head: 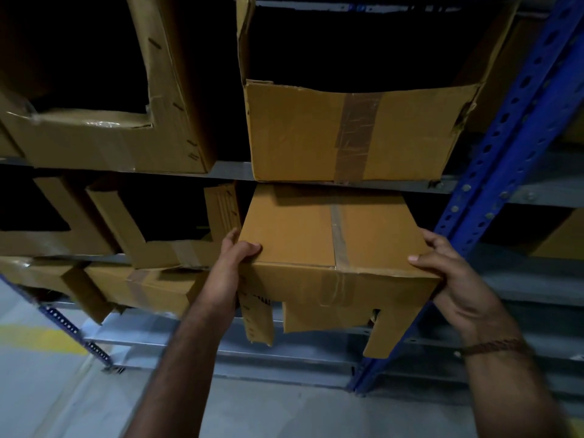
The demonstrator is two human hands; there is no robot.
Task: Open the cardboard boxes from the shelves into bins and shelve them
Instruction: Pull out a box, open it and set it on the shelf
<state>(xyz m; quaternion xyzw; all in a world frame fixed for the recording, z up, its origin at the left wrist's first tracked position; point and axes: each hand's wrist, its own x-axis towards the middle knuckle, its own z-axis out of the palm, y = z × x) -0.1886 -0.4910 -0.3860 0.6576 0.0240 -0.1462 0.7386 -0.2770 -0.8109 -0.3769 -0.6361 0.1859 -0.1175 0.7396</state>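
While both hands (341, 273) grip its sides, the cardboard box (331, 248) juts from the shelf (537, 197).

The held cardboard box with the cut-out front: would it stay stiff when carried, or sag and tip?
The box probably flexes at the front: its face is cut away, leaving loose flaps hanging. The taped top looks flat, so the upper shell likely holds shape. The left hand and right hand grip opposite top corners only, nothing visibly supporting it underneath, which suggests it is light; contents are hidden.
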